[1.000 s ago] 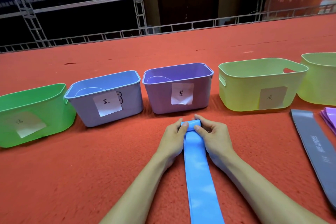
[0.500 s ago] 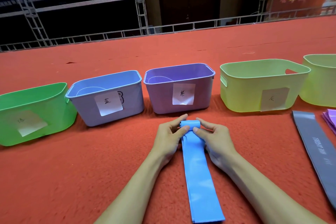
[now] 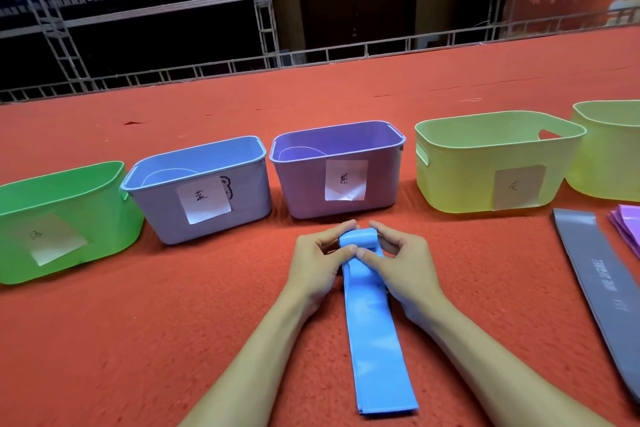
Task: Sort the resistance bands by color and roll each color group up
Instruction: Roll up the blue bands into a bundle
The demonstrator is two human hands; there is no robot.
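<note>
A blue resistance band (image 3: 372,329) lies lengthwise on the red carpet, its far end curled into a small roll. My left hand (image 3: 320,262) and my right hand (image 3: 403,263) pinch that roll from either side, thumbs meeting on top of the band. The rest of the band stretches flat toward me between my forearms. A grey band (image 3: 609,291) lies flat at the right. The edge of a stack of purple bands (image 3: 628,227) shows at the far right.
Five bins stand in a row behind my hands: green (image 3: 100,218), blue (image 3: 252,184), purple (image 3: 301,184), yellow-green (image 3: 460,180), another yellow-green (image 3: 602,166) at the right edge. Four bear paper labels. A metal railing edges the carpet beyond.
The roll at the band's far end has grown thicker. The band's near end has slid away from me and now lies fully in view. Both hands stay on the roll.
</note>
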